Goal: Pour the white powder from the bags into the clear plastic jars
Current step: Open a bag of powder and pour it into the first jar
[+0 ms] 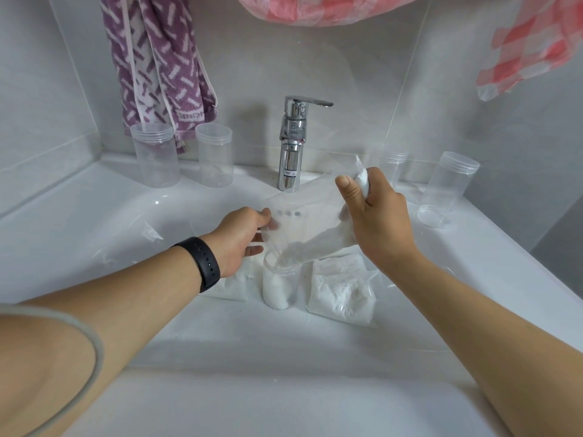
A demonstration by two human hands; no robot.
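Note:
A clear plastic bag of white powder (310, 216) is held tilted over an open clear jar (280, 287) standing in the white sink. Powder fills the jar to roughly two thirds. My right hand (375, 219) grips the bag's raised far end. My left hand (244, 238) pinches the bag's lower mouth just above the jar's rim. Another powder bag (342, 290) lies to the right of the jar. A third bag (233, 283) lies to its left, partly under my left hand.
Two empty clear jars (156, 154) (215, 156) stand at the back left, two more (448, 181) (391, 167) at the back right beside a loose lid (432, 216). A chrome faucet (291, 143) rises behind the bag. Towels hang above.

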